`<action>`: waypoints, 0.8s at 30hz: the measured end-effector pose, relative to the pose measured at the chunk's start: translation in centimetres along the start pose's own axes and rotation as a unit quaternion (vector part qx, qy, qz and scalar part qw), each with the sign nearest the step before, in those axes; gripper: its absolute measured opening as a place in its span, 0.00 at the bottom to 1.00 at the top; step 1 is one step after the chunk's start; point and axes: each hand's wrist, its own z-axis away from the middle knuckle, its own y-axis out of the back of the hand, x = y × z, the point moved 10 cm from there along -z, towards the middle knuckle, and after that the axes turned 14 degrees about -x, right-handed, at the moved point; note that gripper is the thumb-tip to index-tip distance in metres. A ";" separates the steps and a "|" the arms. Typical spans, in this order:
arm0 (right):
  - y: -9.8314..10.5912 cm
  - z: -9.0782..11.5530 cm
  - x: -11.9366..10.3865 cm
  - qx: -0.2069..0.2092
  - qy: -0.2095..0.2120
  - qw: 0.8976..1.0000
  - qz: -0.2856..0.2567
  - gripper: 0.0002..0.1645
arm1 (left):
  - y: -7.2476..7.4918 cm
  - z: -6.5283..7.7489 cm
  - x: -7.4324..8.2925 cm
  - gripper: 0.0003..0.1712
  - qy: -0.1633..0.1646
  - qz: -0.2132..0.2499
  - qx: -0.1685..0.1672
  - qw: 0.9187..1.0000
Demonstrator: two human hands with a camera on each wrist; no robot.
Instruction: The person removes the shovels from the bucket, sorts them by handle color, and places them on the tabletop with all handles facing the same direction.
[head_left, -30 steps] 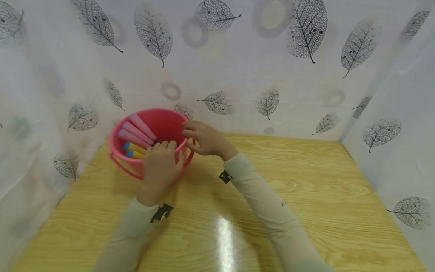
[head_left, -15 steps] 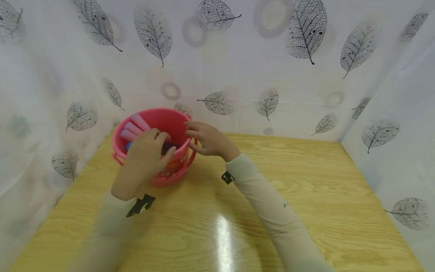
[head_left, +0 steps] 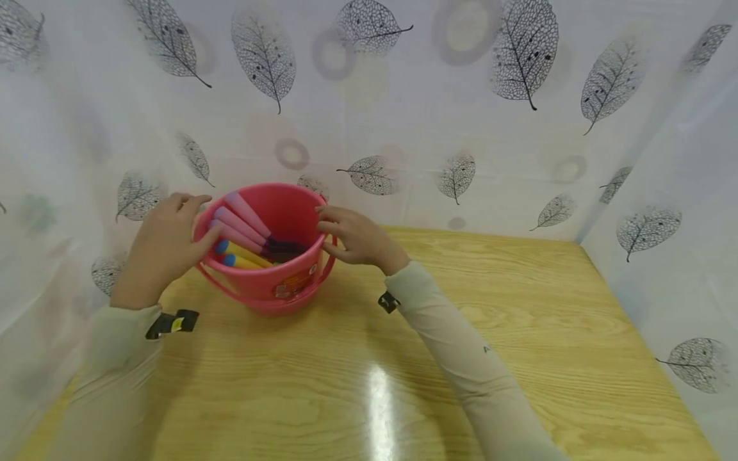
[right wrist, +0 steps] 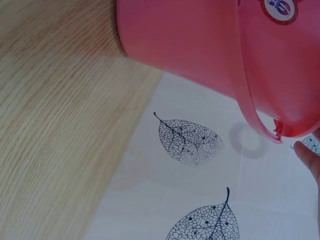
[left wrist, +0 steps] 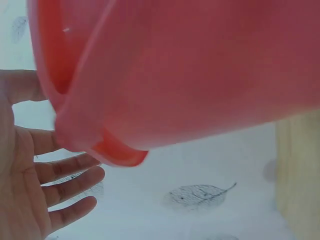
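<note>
A pink bucket (head_left: 277, 282) stands on the table, tilting slightly in the head view. Inside lie several pink tapered sticks (head_left: 241, 230) with dark ends and yellow sticks (head_left: 245, 255) with blue tips; their kind does not show. My left hand (head_left: 164, 246) is at the bucket's left rim, thumb across the edge. In the left wrist view its fingers (left wrist: 70, 187) extend nearly straight beside the handle joint (left wrist: 67, 132). On the opposite side, my right hand (head_left: 360, 240) holds the rim with fingers over the edge. Its thumb (right wrist: 306, 156) shows near the other handle joint.
The bucket's handle (right wrist: 242, 75) hangs down along its outside. A wooden table (head_left: 490, 307) extends to the front and right. A white leaf-printed curtain (head_left: 403, 121) closes off the back and both sides.
My left hand has come up out of the bucket and moved left to its left rim, uncovering the sticks inside. My right hand has stayed at the right rim.
</note>
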 end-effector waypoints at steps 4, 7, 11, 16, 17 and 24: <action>0.1 0.1 0.0 0.002 0.000 1.000 0.002 0.15 | -1.3 0.0 -1.4 0.37 0.038 0.009 -0.047 0.998; 0.2 0.3 -0.2 0.006 0.002 1.000 0.010 0.14 | -2.1 0.0 -1.8 0.40 0.056 0.011 -0.080 0.995; 0.3 0.5 -0.3 0.012 0.003 1.000 0.022 0.13 | -2.9 -0.2 -1.9 0.39 0.060 0.006 -0.101 0.993; 0.5 0.9 -0.7 0.021 0.006 0.999 0.030 0.13 | -3.7 -0.4 -2.1 0.36 0.074 0.012 -0.116 0.990; 0.5 1.0 -0.8 0.024 0.007 0.999 0.034 0.13 | -3.8 -0.5 -2.1 0.36 0.075 0.015 -0.116 0.990; 0.9 1.5 -1.6 0.049 0.010 0.997 0.058 0.12 | -4.3 -1.6 -2.4 0.35 0.052 0.024 -0.125 0.991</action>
